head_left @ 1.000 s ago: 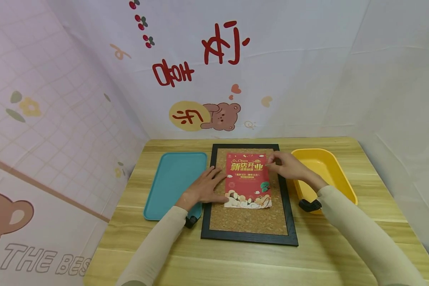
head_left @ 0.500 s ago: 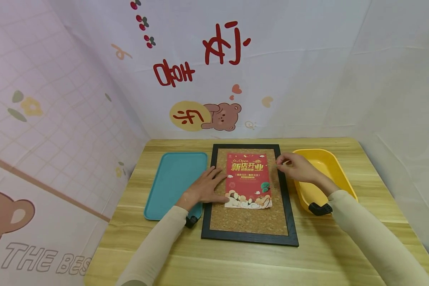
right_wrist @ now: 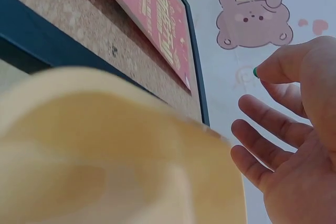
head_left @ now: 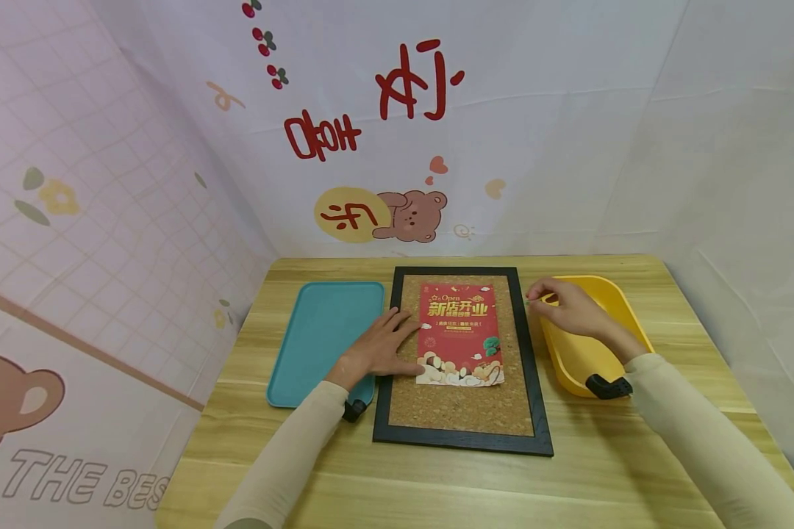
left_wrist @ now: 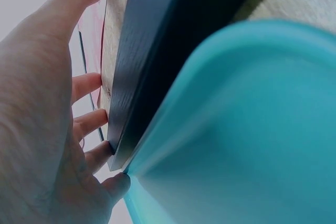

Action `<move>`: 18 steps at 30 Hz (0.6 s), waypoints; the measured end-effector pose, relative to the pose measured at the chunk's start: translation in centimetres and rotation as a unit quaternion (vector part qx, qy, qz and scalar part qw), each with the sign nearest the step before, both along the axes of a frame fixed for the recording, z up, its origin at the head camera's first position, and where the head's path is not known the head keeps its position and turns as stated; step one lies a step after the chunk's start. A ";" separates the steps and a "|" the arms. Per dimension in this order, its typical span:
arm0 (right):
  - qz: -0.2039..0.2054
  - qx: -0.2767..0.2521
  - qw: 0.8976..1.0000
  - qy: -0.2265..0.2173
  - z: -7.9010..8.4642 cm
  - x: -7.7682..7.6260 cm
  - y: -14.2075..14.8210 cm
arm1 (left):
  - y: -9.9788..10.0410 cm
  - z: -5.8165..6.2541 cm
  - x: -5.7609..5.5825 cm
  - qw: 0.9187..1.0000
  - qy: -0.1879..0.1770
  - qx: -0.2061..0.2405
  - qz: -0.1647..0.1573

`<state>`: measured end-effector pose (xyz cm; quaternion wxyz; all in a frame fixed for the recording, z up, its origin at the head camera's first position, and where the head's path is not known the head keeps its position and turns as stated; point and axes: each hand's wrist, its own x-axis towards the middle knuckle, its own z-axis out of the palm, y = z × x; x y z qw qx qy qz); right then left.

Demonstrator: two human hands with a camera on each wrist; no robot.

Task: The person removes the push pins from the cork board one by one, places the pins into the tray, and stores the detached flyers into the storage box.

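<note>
A red poster (head_left: 459, 334) with gold lettering lies on a cork board (head_left: 459, 411) with a black frame. My left hand (head_left: 376, 349) rests over the board's left side with fingers spread, thumb and fingertips along the poster's left edge. In the left wrist view its fingers (left_wrist: 86, 85) reach across the black frame, the little finger at the teal tray's rim. My right hand (head_left: 572, 308) is raised over the left rim of the yellow tray, right of the board. Between thumb and index finger it pinches a small green push pin (right_wrist: 255, 72), mostly hidden by the fingertips.
A teal tray (head_left: 327, 330) lies left of the board, close to its frame. The yellow tray (head_left: 585, 360) stands on the right. All sit on a wooden table (head_left: 437, 485), with a printed white cloth (head_left: 556, 147) hanging behind its far edge.
My right hand has moved right, from the poster's upper right edge across the board's frame to the yellow tray, still pinching the push pin. My left hand has stayed in place.
</note>
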<state>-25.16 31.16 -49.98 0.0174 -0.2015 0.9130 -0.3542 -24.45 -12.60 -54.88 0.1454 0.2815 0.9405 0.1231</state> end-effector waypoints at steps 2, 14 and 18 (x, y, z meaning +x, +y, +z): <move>-0.003 0.002 1.000 0.004 -0.1 0.0 0.4 | 0.0 -0.1 0.0 1.000 0.001 0.000 0.000; -0.019 -0.001 1.000 -0.001 -0.1 0.0 2.5 | 0.0 0.0 0.1 1.000 0.002 0.005 -0.001; -0.024 0.004 1.000 -0.004 -0.3 -0.1 3.3 | 0.0 0.1 0.1 1.000 0.003 0.006 -0.001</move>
